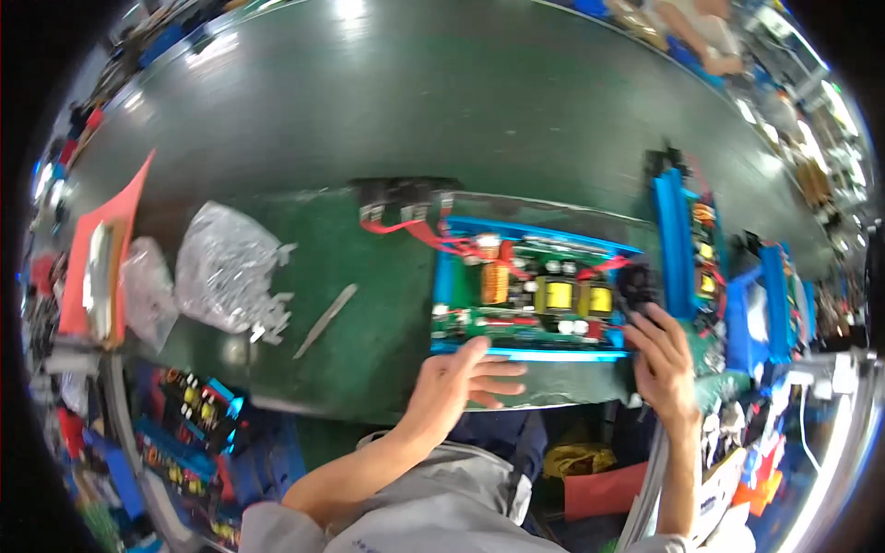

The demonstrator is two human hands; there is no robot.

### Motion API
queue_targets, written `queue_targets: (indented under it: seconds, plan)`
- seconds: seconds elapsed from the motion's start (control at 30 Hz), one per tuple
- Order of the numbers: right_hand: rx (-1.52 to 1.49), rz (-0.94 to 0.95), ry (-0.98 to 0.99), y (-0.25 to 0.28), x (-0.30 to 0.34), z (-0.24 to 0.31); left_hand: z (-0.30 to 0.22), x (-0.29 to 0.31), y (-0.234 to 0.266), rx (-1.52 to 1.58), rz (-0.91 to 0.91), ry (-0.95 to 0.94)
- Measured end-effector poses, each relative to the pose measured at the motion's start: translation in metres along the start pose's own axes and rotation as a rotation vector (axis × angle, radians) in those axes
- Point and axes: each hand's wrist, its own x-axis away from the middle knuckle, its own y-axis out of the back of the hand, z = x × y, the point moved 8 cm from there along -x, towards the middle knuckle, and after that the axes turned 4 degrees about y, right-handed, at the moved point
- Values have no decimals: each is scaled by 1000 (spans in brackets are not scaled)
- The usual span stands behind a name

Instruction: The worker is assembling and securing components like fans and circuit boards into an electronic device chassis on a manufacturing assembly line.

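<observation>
In front of me lies a circuit board full of components in a blue metal housing (530, 355), its open side up. Yellow-wrapped transformers (559, 295) and a copper coil (495, 283) show on it. Red wires (419, 230) run from its left end to a dark panel (406, 194). My left hand (456, 382) is at the housing's near edge, fingers spread, holding nothing. At the right end my right hand (662, 364) has its fingertips on a blurred black round part (636, 284), which looks like a fan; its grip is partly hidden.
Left on the green mat are a clear plastic bag (221, 267) with small pale pieces spilling out, and a thin pale stick-like tool (325, 321). A red folder (129, 207) stands farther left. More blue housings (675, 244) stand at right, beside a blue bin (745, 318). Another person's arm (701, 37) is at far right.
</observation>
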Motion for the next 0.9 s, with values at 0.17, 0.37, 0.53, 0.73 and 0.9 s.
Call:
queue_targets:
  seconds: [0.17, 0.37, 0.53, 0.73, 0.9]
  plan:
    - [68, -92, -158, 36, -4, 29, -38, 43, 42, -391, -23, -157]
    - [-375, -130, 74, 4, -102, 121, -88, 112, 133, -1219, -981, -663]
    - [-413, -188, 408, -106, -218, 201, -97, 94, 127, -1360, -886, -762]
    - [-188, -249, 487, -233, -312, 285, -60, 108, 197, -1078, -823, -771]
    - [-64, 3, 391, -251, -314, 287, -82, 134, 165, -1050, -833, -1113]
